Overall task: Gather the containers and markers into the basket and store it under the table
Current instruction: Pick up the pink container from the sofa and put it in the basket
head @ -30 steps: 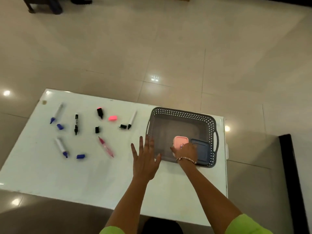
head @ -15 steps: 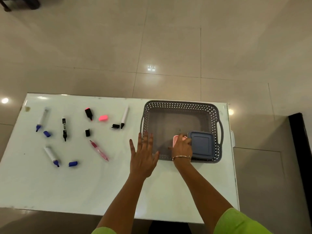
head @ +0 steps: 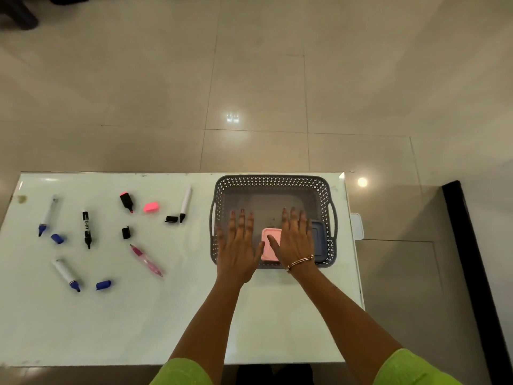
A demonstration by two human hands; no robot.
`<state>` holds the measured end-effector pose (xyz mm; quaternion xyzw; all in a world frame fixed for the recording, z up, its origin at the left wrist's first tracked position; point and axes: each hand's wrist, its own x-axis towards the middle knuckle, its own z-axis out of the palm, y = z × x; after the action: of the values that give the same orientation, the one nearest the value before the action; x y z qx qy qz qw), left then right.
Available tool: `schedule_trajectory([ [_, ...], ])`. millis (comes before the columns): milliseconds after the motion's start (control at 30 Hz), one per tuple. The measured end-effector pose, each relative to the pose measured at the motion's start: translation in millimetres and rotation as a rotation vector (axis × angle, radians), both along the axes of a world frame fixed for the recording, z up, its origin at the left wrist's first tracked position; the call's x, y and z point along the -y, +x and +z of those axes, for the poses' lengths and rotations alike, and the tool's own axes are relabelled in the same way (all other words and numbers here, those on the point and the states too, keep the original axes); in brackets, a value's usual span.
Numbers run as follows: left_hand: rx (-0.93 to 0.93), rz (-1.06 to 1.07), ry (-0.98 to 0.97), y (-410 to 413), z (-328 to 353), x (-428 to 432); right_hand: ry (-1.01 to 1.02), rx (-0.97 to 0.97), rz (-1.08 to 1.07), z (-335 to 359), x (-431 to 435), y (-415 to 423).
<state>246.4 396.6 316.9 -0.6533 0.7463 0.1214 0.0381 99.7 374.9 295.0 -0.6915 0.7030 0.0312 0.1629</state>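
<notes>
A grey perforated basket (head: 273, 182) stands on the right half of the white table (head: 138, 315). Inside it, near the front wall, lie a pink container (head: 269, 243) and a dark blue container (head: 319, 240). My right hand (head: 295, 240) hovers flat over both containers, fingers spread, holding nothing. My left hand (head: 240, 245) is flat and open over the basket's front left corner. Uncapped markers lie on the table's left half: a blue-tipped marker (head: 48, 215), a black marker (head: 87, 228), another blue one (head: 66, 274), a pink pen (head: 146, 260), a pink highlighter (head: 126, 202) and a white marker (head: 185, 203).
Loose caps lie among the markers: blue caps (head: 57, 238) (head: 103, 285), a pink cap (head: 151, 207), black caps (head: 126, 232) (head: 171, 218). Tiled floor surrounds the table. A dark edge (head: 472, 273) runs along the right.
My right hand has let go of the pink container and opened flat over it. My left hand has moved right from the table to the basket's front left corner.
</notes>
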Motion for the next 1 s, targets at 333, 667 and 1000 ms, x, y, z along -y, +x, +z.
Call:
schedule_trajectory([
  [333, -0.020, 0.025, -0.007, -112.2, 22.9, 49.9, -0.009, -0.079, 0.249, 25.3, 38.9, -140.4],
  [667, -0.080, 0.477, 0.035, -283.2, 43.3, 49.6, 0.126, -0.087, 0.650, 57.4, 97.1, -296.8],
  [1000, -0.158, 0.383, 0.110, -401.8, -48.4, 76.5, 0.273, -0.071, 0.589, -52.8, 115.4, -397.5],
])
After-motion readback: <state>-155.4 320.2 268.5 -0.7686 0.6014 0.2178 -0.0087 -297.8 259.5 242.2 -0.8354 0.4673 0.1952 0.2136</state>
